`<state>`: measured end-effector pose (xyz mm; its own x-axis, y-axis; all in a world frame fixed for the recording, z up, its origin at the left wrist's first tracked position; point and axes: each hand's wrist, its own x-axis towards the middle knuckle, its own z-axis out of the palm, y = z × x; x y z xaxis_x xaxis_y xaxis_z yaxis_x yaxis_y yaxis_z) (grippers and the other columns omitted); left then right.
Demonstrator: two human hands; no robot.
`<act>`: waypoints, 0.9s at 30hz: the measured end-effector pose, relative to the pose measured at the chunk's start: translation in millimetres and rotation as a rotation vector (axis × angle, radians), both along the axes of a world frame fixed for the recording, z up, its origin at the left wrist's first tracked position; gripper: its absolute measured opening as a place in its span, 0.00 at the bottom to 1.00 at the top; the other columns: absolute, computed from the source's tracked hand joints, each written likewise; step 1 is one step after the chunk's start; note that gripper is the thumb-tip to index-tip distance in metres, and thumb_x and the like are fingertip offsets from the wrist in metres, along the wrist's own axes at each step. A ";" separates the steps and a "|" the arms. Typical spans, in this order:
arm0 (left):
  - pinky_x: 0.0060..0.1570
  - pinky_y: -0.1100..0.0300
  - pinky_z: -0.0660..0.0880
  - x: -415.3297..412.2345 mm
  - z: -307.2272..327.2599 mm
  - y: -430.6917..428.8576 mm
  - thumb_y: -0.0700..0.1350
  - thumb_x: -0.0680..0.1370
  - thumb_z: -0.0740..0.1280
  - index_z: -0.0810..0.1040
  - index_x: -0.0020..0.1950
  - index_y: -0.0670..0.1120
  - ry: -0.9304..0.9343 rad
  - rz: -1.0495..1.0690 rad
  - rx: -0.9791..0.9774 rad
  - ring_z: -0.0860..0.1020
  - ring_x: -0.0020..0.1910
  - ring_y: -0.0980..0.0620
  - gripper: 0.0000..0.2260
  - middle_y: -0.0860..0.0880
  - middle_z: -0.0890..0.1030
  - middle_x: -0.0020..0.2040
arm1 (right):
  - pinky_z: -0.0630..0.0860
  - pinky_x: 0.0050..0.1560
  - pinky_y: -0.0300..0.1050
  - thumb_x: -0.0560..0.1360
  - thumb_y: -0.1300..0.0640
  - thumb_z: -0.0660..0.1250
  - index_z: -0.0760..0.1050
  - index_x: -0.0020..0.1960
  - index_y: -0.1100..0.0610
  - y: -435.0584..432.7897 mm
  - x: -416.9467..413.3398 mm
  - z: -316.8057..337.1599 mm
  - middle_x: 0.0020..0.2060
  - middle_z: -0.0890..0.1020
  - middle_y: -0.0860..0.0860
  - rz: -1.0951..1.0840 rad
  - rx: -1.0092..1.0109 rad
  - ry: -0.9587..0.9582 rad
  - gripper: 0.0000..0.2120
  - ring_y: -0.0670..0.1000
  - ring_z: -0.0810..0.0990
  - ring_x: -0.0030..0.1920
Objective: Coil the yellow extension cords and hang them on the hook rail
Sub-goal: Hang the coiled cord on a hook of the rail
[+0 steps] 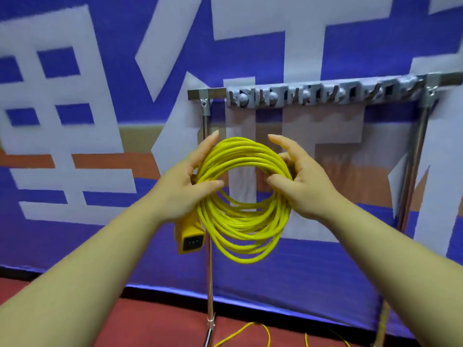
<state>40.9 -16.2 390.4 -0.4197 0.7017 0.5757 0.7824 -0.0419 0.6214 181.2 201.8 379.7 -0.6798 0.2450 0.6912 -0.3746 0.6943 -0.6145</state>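
A yellow extension cord (244, 222), wound into a round coil, hangs in the air between my two hands. My left hand (183, 186) grips the coil's left side, thumb across the strands. A yellow socket end (190, 236) dangles below that hand. My right hand (303, 181) pinches the coil's right side with thumb and curled fingers, index finger stretched out. The grey hook rail (325, 92) runs along the top bar of a metal stand, above and behind the coil. No cord hangs on it.
The stand's metal legs (210, 284) reach down to a red floor (155, 326). More loose yellow cord (265, 334) lies on the floor at the stand's foot. A blue, white and orange banner (100, 121) fills the wall behind.
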 end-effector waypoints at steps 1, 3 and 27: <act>0.58 0.65 0.76 -6.6 15.9 3.1 0.37 0.79 0.71 0.58 0.79 0.64 0.021 0.003 0.005 0.79 0.56 0.65 0.38 0.62 0.78 0.66 | 0.78 0.47 0.49 0.70 0.55 0.67 0.63 0.71 0.36 3.7 -7.8 16.6 0.45 0.80 0.45 -0.016 0.047 0.004 0.33 0.51 0.80 0.40; 0.51 0.71 0.75 -20.2 49.2 8.6 0.36 0.79 0.69 0.57 0.80 0.61 0.056 0.008 0.030 0.80 0.53 0.68 0.37 0.65 0.78 0.63 | 0.78 0.49 0.50 0.71 0.56 0.67 0.62 0.71 0.35 11.0 -24.5 52.7 0.45 0.80 0.45 -0.064 0.145 0.022 0.33 0.52 0.80 0.41; 0.60 0.54 0.77 -128.2 178.5 116.8 0.49 0.81 0.68 0.53 0.79 0.68 0.233 0.090 0.002 0.76 0.63 0.53 0.34 0.55 0.73 0.71 | 0.75 0.34 0.44 0.77 0.55 0.66 0.53 0.76 0.40 90.1 -100.5 215.0 0.40 0.79 0.49 -0.407 0.622 -0.206 0.34 0.49 0.79 0.36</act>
